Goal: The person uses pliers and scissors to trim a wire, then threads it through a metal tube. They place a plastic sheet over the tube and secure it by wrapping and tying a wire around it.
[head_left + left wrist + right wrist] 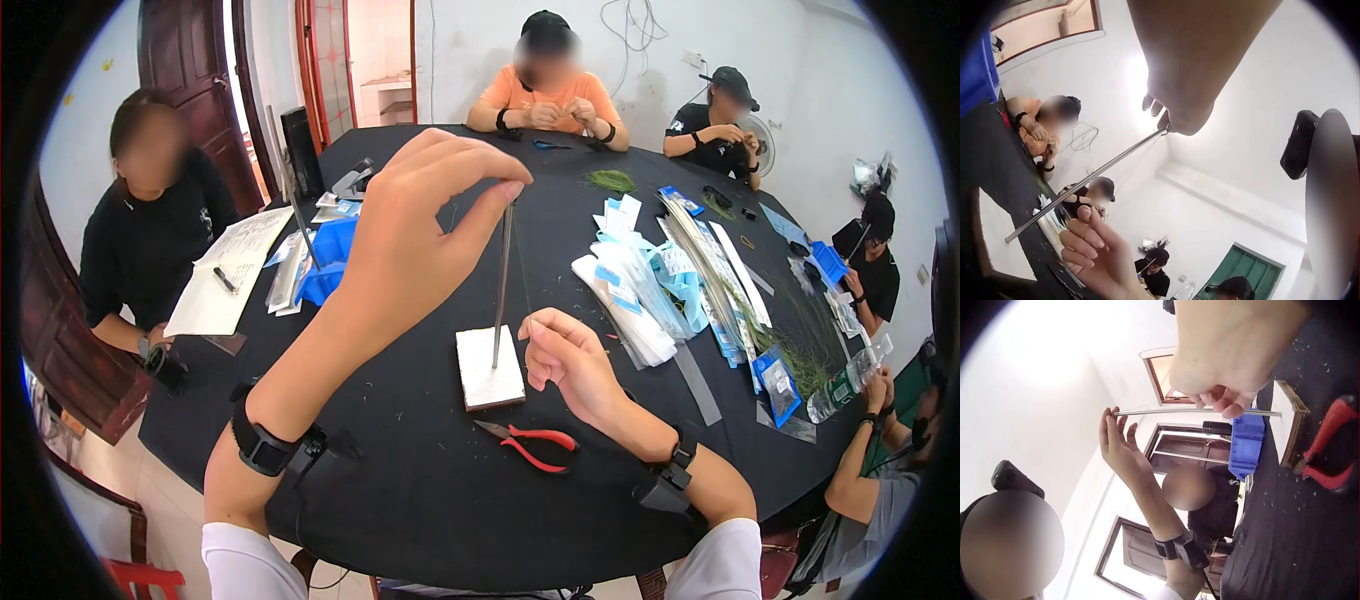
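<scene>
Table: a round black table [420,500] with several people seated around it.
Pliers: red-handled pliers [530,442] lie flat on the near part of the table, just on the near side of the white block and close to the right wrist.
Right hand: the right hand [570,360] rests just right of the block, low over the table. Its fingers are loosely curled towards the block and nothing shows between them.
Block: a white block [489,368] with a dark underside sits flat on the table between the two forearms.
Rod: a thin metal rod [503,285] stands nearly upright, with its lower end on top of the block and its upper end in the left hand.
Left hand: the left hand [420,230] is raised above the block, thumb and fingertips pinched together on the top of the rod.
Packets: a fanned heap of white and blue packets [640,300] lies to the right, beyond the right hand.
Tray: a blue tray [330,260] sits to the left, behind the left forearm.
Papers: an open notebook [225,270] with a pen on it lies further left, before a seated person in black.
Far side: a small tuft of green strands [610,181] lies near the two people at the far edge.
</scene>
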Demonstrator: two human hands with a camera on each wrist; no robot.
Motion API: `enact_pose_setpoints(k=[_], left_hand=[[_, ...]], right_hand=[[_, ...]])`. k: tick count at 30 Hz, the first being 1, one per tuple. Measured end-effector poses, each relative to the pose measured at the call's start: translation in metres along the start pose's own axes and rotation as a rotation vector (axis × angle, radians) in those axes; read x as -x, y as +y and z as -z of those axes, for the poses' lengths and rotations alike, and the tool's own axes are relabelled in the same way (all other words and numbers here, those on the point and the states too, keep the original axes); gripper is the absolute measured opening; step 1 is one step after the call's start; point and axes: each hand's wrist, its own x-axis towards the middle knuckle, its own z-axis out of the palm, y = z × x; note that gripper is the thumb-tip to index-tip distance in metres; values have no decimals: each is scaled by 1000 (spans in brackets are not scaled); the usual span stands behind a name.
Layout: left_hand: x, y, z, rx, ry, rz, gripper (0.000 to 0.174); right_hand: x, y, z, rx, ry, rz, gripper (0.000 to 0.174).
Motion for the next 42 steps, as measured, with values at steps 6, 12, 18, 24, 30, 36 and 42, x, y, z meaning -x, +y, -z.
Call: enact_pose_setpoints(k=[6, 12, 18, 24, 30, 36, 42], left_hand=[[3, 2, 0, 41, 0, 59, 12], [4, 2, -1, 71, 6, 111, 13], [5, 5, -2, 118, -18, 233, 13], [2, 10, -7, 142, -14, 324, 12], [7, 14, -16, 127, 43, 370, 11], [10, 9, -21, 175, 68, 339, 11], [9, 8, -23, 197, 70, 374, 12]], right_hand=[[-3, -3, 0, -35, 49, 22, 16], [-6, -4, 3, -73, 63, -3, 19], [-8, 0, 4, -72, 41, -57, 17], [-7, 2, 3, -139, 64, -51, 15], [-9, 9, 2, -214, 57, -16, 14], [-8, 9, 1, -223, 42, -33, 14], [-11, 9, 4, -238, 14, -45, 14]])
